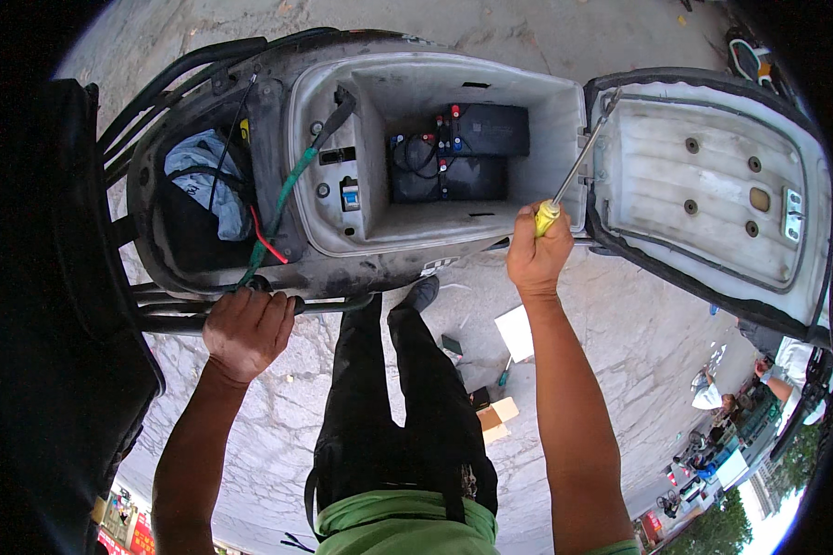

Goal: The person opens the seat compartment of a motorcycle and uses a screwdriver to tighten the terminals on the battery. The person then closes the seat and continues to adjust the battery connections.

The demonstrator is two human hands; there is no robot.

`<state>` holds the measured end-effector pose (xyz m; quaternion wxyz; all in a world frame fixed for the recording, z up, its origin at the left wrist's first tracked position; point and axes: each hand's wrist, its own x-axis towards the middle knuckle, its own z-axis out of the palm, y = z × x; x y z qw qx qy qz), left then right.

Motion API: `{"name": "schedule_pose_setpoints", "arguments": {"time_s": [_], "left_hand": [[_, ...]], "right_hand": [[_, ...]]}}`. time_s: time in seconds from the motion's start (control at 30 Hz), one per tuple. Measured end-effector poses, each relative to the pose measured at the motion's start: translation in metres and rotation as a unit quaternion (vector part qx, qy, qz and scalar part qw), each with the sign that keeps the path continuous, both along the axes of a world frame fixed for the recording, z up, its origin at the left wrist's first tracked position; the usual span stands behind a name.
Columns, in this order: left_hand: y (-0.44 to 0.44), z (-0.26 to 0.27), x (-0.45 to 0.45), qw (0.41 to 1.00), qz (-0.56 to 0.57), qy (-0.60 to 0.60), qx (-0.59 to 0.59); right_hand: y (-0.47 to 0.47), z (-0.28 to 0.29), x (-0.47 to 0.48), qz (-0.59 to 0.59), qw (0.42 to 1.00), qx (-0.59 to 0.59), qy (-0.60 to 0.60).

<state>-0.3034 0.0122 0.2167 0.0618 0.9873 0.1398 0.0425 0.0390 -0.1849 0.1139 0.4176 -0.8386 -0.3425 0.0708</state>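
Note:
My left hand (250,329) is closed around the black tubular side rail (333,306) of an electric scooter. A cable wrapped in green tape (293,177) runs down to its fingers; whether they also hold the cable is hidden. In my right hand (540,257) is a screwdriver (547,216) with a yellow handle. Its long metal shaft points up and right, its tip over the rim of the raised seat (708,180). Below and left of the screwdriver lies the open storage bucket (423,225), with black batteries (491,130) and small red and blue terminal caps inside.
Left of the bucket, a recess holds a grey cloth or bag (208,177) and a red wire (266,236). A blue breaker switch (350,198) sits on the bucket's ledge. On the ground are an open cardboard box (498,418), a white sheet (516,334) and a green-handled tool (504,377). People stand at right.

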Motion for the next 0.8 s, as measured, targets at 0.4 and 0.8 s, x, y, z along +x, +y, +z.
{"name": "schedule_pose_setpoints", "arguments": {"time_s": [0.4,0.8], "left_hand": [[0.0009,-0.0017,0.0004,1.000,-0.020,-0.004,0.009],[0.0028,0.0004,-0.0005,0.999,-0.040,-0.003,-0.001]], "right_hand": [[-0.0079,-0.0021,0.0025,0.007,0.999,-0.024,0.024],[-0.0081,-0.0022,0.0050,0.031,0.999,-0.027,0.006]]}}
